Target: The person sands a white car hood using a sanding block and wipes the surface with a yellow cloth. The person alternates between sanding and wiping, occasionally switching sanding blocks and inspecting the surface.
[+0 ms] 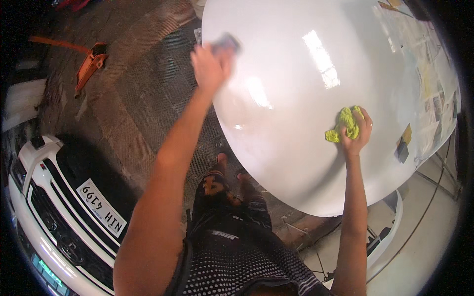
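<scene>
A glossy white car panel (286, 158), broad and rounded like a hood, lies in front of me. At its far left edge, my left hand (211, 68) is closed around a dark block (226, 44), smeared by motion, so its exact kind does not show. My right hand (359, 134) grips a crumpled yellow-green cloth (348, 122) against the panel's right half. To the right of that hand, a small dark grey block (403, 152) and a tan piece (407, 133) rest on the panel.
Newspaper sheets (434, 93) cover the panel's right side. An orange floor jack (90, 65) stands on the floor at far left. A white car front bumper (59, 217) with a plate is at lower left. A thin cable (428, 207) runs along the lower right floor.
</scene>
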The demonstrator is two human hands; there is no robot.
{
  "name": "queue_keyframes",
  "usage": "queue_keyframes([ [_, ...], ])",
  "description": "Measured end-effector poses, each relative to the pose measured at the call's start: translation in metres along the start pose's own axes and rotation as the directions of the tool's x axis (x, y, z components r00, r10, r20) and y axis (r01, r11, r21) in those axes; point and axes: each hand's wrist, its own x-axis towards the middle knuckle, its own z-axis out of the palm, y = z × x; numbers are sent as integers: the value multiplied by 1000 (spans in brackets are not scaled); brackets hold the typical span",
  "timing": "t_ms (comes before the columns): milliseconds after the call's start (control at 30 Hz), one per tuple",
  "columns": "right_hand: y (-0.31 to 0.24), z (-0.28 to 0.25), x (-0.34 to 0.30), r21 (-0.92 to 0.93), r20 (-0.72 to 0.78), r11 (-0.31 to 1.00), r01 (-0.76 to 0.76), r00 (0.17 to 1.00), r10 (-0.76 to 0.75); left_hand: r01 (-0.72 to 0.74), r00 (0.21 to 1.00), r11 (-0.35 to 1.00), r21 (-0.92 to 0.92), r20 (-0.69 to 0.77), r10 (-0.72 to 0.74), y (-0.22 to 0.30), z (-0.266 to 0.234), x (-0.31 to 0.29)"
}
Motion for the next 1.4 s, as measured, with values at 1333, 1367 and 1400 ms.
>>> queue_keyframes([
  [1333,1,5,4,1,-66,1000,-3,998,3,3,1000,1000,10,-27,-3,36,-12,-97],
  [1367,2,6,2,0,-59,1000,13,998,-13,133,990,990,48,-41,-131,11,-8,-58],
  [1400,5,7,3,-5,-66,1000,25,998,-25,235,962,963,-131,-113,-250,-2,-13,-23],
])
